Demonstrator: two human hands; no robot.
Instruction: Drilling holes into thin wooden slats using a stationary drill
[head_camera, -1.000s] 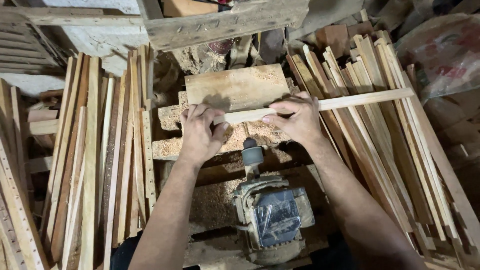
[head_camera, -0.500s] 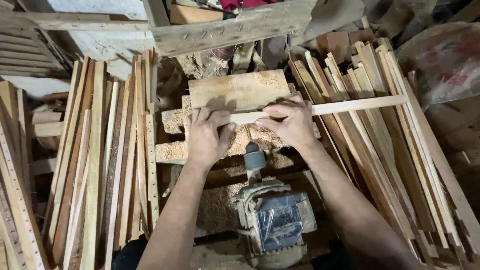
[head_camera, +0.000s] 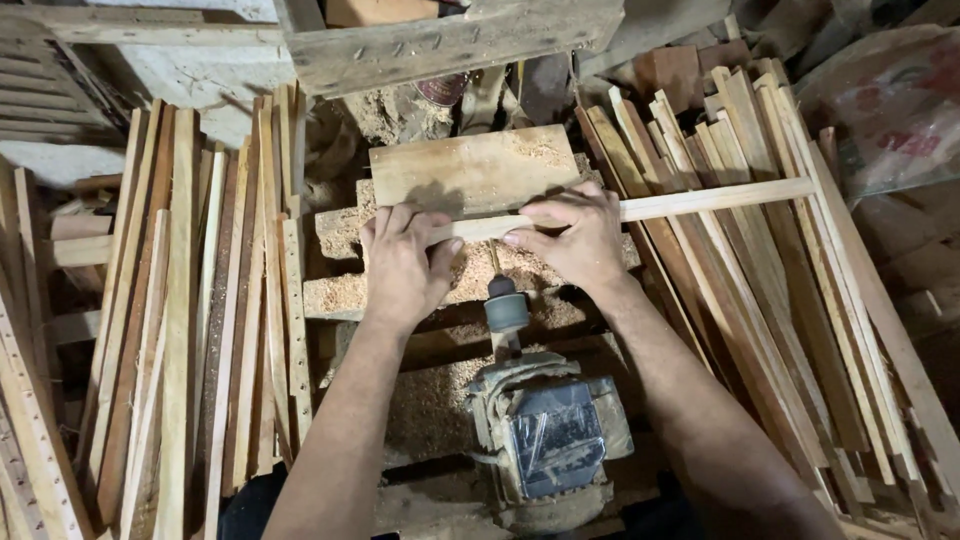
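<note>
Wooden slat (head_camera: 700, 203) gripped by both hands, left (head_camera: 402, 268) and right (head_camera: 573, 238), over sawdust-strewn bench (head_camera: 340, 296).

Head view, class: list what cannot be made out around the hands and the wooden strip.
- Wooden strip: its left end, hidden under the left hand in the head view.
- Drill bit tip above the chuck: too thin and masked by sawdust.
- Right hand: its palm side, turned away.
- Motor: base cut off by the bottom edge.

Slat stacks (head_camera: 190, 330) left, slat stacks (head_camera: 760, 300) right; motor (head_camera: 545, 435) below; narrow sawdust-covered bench (head_camera: 480, 275) between.
</note>
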